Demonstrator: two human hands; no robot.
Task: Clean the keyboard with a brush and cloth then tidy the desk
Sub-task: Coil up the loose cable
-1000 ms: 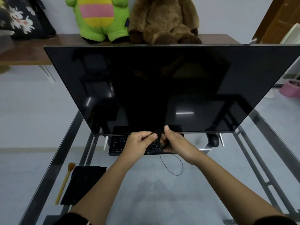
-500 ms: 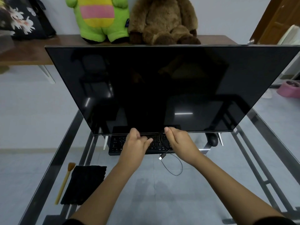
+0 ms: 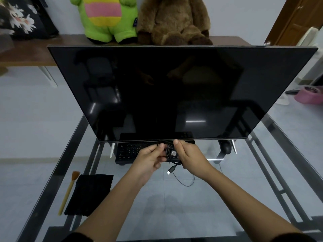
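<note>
A black keyboard (image 3: 128,151) lies under the lower edge of the big dark monitor (image 3: 174,91), partly hidden by both hands. My left hand (image 3: 150,157) and my right hand (image 3: 189,155) hold a coiled black USB cable (image 3: 170,153) just above the keyboard. One plug shows inside the coil, another plug hangs below it, and a thin loop trails onto the glass. A yellow-handled brush (image 3: 67,193) and a folded black cloth (image 3: 90,194) lie side by side at the front left of the desk.
The glass desk (image 3: 166,206) has a metal frame along its sides. A black mouse (image 3: 225,147) sits at the right under the monitor. Two plush toys (image 3: 139,20) stand on a wooden shelf behind. A pink bowl (image 3: 310,94) is on the floor at right.
Both hands have kept working the cable over the keyboard. The coil is now gathered tighter between them and lifted a little, with a plug hanging below.
</note>
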